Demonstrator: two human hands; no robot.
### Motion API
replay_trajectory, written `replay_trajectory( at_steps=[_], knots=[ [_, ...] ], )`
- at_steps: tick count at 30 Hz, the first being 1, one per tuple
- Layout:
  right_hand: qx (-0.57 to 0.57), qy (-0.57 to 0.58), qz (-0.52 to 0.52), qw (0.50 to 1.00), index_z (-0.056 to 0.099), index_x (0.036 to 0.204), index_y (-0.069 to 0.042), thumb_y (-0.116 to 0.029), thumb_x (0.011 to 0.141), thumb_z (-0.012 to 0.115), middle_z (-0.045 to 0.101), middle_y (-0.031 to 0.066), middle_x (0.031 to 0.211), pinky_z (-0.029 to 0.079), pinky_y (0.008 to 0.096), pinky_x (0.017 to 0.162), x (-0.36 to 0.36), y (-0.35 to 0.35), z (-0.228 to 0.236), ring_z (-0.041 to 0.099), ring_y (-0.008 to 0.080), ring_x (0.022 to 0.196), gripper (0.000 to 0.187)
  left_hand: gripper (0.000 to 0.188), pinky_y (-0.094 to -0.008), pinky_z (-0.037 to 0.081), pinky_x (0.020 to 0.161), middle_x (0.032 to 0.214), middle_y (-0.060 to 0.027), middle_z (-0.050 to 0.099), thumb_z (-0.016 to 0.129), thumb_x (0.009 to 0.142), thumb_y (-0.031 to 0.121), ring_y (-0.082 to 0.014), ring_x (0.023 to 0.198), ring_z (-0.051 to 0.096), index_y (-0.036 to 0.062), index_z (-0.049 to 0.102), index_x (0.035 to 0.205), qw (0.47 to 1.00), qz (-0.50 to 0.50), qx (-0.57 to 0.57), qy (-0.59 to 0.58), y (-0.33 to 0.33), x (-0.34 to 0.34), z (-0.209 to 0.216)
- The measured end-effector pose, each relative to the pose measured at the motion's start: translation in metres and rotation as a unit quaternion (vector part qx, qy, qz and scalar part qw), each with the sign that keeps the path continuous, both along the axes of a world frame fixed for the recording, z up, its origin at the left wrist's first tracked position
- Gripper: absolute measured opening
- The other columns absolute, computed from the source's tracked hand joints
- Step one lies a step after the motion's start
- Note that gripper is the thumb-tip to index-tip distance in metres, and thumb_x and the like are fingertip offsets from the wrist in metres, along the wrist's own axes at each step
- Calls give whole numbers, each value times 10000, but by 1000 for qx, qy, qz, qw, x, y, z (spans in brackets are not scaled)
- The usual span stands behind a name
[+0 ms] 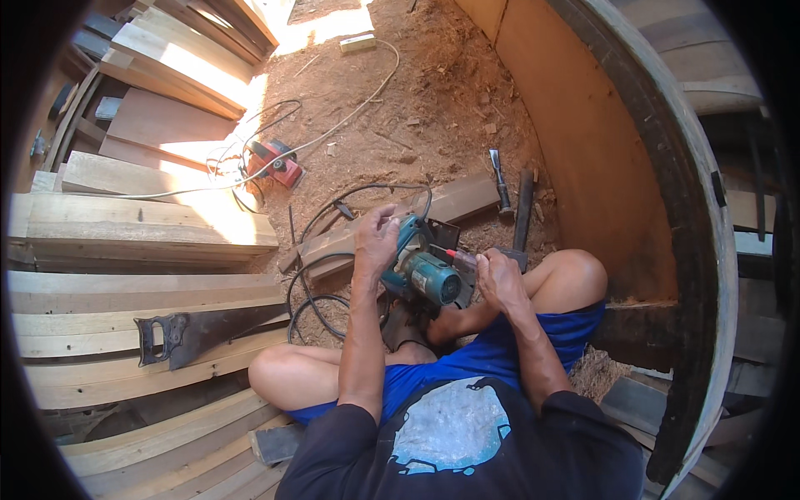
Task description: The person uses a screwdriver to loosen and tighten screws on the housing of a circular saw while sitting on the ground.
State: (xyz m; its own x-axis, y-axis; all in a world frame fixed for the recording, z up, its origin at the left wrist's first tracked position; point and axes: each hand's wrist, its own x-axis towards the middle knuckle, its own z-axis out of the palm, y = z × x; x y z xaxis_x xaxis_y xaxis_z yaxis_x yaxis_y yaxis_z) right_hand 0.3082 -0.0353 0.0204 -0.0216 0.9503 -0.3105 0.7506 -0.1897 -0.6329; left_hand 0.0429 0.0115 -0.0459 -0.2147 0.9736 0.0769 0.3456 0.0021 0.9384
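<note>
A teal corded power tool, by its shape an electric planer, rests tilted in front of my crossed legs. My left hand is against its left side with bent fingers, steadying it; the thumb is hidden. In my right hand is a screwdriver with a red and clear handle. Its thin shaft points left at the planer's upper part, and whether the tip touches a screw cannot be made out. A dark cable loops away from the planer. Behind the planer lies a wooden beam.
Beyond my right hand lie a chisel and a hammer. Stacked planks line the left, with a handsaw on them. A red power tool and a white power strip sit on sawdust. A curved wooden panel rises at right.
</note>
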Motion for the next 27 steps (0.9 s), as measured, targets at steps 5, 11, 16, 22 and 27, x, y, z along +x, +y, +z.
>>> replay_trajectory(
  at_steps=[5,11,16,22,27],
  knots=[
    [204,49,138,968,671,1162,-30,13,862,665,628,222,1107,521,478,913,4,-4,-3,630,425,1048,303,346,-396,561,947,1168,-176,743,703,950,142,-290,1065,719,10,681,1269,999,5,-25,20,-3,-6,1],
    [230,83,120,962,655,1144,-10,75,810,667,625,214,1092,524,467,920,0,-3,-7,635,407,1050,346,320,-394,558,947,1178,-175,740,651,1007,165,-247,1061,711,9,676,1286,994,-24,-100,25,-9,-15,-9],
    [242,90,106,960,651,1129,0,70,820,664,627,219,1088,530,459,906,3,-2,-9,640,405,1036,317,330,-367,547,922,1147,-164,740,599,1050,185,-219,1024,699,-8,660,1311,981,-52,-187,2,-11,-28,-21],
    [242,93,65,964,658,1141,-1,40,852,671,644,198,1036,539,449,882,-5,0,5,656,386,984,292,376,-374,556,851,1067,-160,747,512,1075,254,-232,922,698,-19,674,1278,980,-88,-168,-66,-10,-50,-81],
    [90,314,-132,936,644,1298,48,-72,973,664,703,67,946,527,302,704,15,5,-15,622,133,765,347,475,-353,575,777,1010,-144,740,392,1115,360,-207,829,700,-12,661,1234,922,-153,-251,-251,-9,-33,-64]
  ],
)
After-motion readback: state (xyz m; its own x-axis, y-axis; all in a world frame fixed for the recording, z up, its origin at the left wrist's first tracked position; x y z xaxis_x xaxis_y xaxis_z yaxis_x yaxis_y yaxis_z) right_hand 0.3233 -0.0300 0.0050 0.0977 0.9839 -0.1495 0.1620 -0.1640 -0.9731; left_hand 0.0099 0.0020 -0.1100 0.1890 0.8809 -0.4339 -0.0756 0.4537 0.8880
